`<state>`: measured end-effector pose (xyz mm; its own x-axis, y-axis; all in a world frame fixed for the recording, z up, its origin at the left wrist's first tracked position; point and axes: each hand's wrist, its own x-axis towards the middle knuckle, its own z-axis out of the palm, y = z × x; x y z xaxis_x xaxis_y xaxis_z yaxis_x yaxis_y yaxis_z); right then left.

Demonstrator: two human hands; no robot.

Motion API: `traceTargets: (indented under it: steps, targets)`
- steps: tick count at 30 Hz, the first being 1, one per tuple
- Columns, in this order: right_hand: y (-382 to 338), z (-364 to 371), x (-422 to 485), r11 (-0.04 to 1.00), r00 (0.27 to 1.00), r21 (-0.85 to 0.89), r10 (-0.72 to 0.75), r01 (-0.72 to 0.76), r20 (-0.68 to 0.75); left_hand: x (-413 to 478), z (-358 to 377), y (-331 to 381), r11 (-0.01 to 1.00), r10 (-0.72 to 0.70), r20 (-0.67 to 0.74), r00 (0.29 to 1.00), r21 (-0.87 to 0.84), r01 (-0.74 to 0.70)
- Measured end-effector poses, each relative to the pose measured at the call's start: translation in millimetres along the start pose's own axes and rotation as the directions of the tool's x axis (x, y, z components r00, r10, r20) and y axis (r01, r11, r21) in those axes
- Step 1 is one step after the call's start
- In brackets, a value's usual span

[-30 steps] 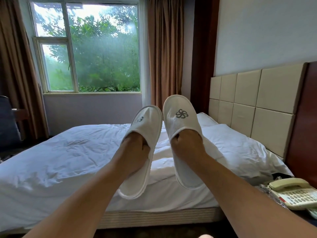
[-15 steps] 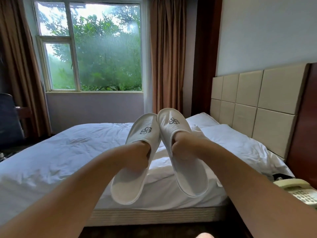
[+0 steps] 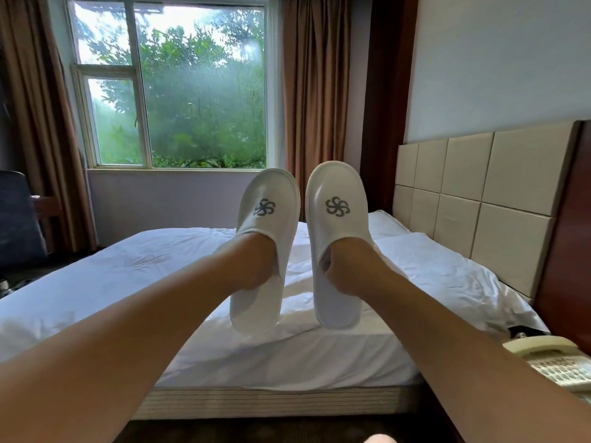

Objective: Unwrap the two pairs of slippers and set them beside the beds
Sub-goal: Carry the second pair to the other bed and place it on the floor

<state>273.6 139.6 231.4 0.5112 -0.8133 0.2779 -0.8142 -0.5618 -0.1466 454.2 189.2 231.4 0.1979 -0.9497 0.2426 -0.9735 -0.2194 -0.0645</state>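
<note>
Left slipper (image 3: 267,190): held by left grip (image 3: 252,266), fingers inside (logo facing camera) | right slipper (image 3: 335,183): right grip (image 3: 348,266), same hold | both above bed (image 3: 128,266)

a: slippers (image 3: 335,193)?
b: white cloth, matt, soft nap. grey logo on top.
a: sheet (image 3: 144,266)?
b: white cloth, matt, creased.
a: headboard (image 3: 511,187)?
b: beige padded panels, smooth, faint sheen.
a: phone (image 3: 543,350)?
b: cream plastic, a bit glossy.
</note>
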Motion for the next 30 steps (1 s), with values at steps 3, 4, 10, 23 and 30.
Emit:
traceTargets:
  steps: [3, 4, 10, 23, 30]
  targets:
    - [-0.8, 5.4, 0.5, 1.0, 0.999, 0.006, 0.018, -0.018, -0.042, 0.3, 8.9, 1.7, 0.996, -0.004, -0.101, 0.995, -0.084, -0.004]
    - [-1.4, 6.5, 0.3, 1.0, 0.999, 0.014, 0.019, -0.019, -0.042, -0.8, 12.6, 3.5, 0.996, -0.003, -0.103, 0.995, -0.092, -0.006]
    - [-5.8, 10.7, 1.0, 1.0, 0.996, 0.018, -0.011, 0.013, -0.091, -0.6, 22.9, 12.0, 0.99, 0.029, -0.157, 0.987, -0.133, -0.05]
    - [-7.1, 30.7, -0.5, 0.915, 0.985, 0.396, -0.006, 0.075, -0.174, -11.7, 33.2, 28.8, 0.975, 0.064, -0.187, 0.98, -0.197, -0.101]
    - [0.7, 60.3, 1.8, 0.988, 0.964, 0.15, -0.005, 0.046, -0.267, -18.4, 51.9, 34.7, 0.945, 0.072, -0.228, 0.971, -0.295, -0.139]
